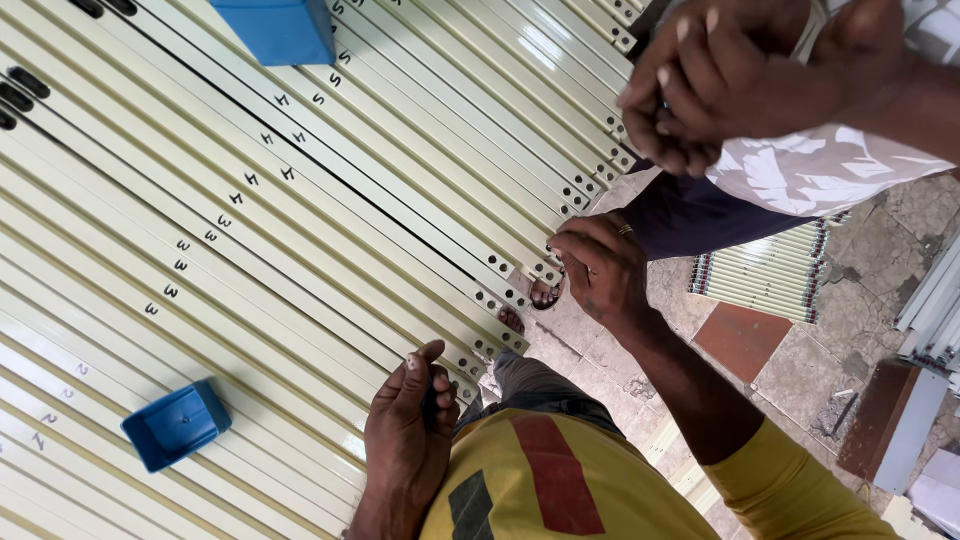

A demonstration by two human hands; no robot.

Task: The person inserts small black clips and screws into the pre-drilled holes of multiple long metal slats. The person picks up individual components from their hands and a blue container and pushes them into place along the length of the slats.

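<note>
Long cream metal slats [300,260] lie side by side, with handwritten marks and small holes near their ends. My right hand [600,270], a ring on one finger, has its fingertips pinched at the holed end of one slat [535,268]. My left hand [405,440] rests on the slat ends lower down. Its fingers are curled against the thumb, and something small and dark may sit between them. Another person's two hands [690,85] are clasped together at the upper right, apart from the slats.
A blue plastic tray [178,425] sits on the slats at lower left, and a blue box [275,30] at the top. A sandalled foot [545,293] shows on the stone floor. A bundle of slats [765,280] and boards [890,420] lie to the right.
</note>
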